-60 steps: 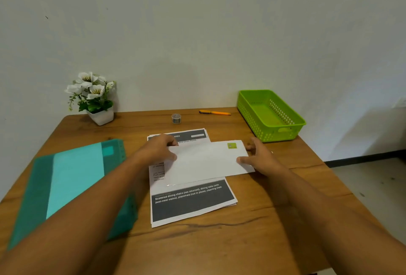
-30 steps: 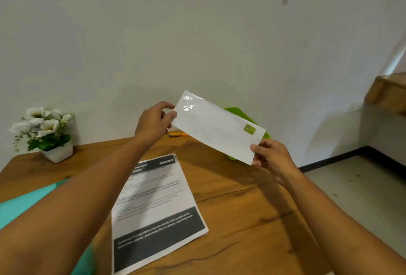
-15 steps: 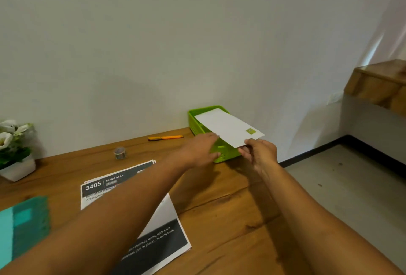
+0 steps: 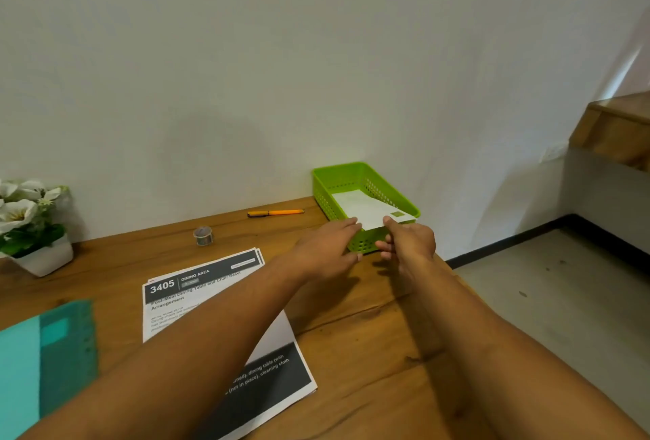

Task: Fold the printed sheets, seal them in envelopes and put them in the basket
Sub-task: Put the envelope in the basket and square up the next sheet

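One envelope (image 4: 365, 209) now in basket (image 4: 337, 170), apparently

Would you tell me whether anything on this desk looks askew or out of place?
Only the envelope: it lies tilted in the green basket, its near end up on the near rim rather than flat inside. Nothing looks spilled or damaged.

Just two bare arms, really. The left forearm (image 4: 197, 344) fills the lower left of the frame and the right forearm (image 4: 492, 344) the lower right, both uncovered down to the left hand (image 4: 327, 249) and right hand (image 4: 409, 242). One short, pale fingernail (image 4: 358, 257) shows mid-frame.
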Available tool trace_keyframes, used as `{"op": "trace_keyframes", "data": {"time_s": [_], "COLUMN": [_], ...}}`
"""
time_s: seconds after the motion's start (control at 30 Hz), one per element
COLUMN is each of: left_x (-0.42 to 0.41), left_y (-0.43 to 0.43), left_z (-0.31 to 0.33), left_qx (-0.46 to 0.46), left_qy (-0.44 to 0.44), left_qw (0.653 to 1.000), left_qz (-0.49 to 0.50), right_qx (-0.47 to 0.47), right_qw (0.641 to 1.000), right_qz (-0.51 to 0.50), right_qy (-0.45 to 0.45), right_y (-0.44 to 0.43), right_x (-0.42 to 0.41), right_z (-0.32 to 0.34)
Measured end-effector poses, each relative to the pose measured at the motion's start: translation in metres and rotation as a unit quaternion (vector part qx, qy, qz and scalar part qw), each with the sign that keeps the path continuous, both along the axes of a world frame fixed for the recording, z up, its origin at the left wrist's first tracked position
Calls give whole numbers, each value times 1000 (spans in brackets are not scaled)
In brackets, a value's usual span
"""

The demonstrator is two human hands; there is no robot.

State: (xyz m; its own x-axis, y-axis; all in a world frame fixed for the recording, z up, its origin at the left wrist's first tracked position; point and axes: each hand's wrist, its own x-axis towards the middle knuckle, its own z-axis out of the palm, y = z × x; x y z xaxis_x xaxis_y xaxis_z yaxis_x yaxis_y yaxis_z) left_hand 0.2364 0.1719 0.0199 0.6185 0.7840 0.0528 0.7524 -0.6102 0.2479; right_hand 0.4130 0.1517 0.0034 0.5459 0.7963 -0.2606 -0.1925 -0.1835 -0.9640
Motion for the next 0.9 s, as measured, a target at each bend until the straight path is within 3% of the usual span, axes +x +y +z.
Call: {"op": "trace_keyframes", "data": {"time_s": [0.23,0.43,0.53,0.67,0.9], "left_x": [-73,-188,-228,-252,-249], "left_y": [-28,-83,-104,-110,-109], "left_z": [-4,-25,-32,-44,-62], "left_qx": [-10,-31,-23,-59,-68], "left_qy": [-68,-68,-36,41,129], "left_qw": [995,974,958,947,954], "left_qz": [71,212,284,312,261], "right_qx": [48,72,94,130,156], "right_qw": [984,927,863,742,564], "right_qz": [129,264,332,416,537], "right_qy": [-112,-256,-368,-510,-608], "right_y": [-23,-45,-56,-68,-56], "right_x": [-51,-140,-180,-224,-252], "right_z": [3,-12,-12,-13,-45]}}
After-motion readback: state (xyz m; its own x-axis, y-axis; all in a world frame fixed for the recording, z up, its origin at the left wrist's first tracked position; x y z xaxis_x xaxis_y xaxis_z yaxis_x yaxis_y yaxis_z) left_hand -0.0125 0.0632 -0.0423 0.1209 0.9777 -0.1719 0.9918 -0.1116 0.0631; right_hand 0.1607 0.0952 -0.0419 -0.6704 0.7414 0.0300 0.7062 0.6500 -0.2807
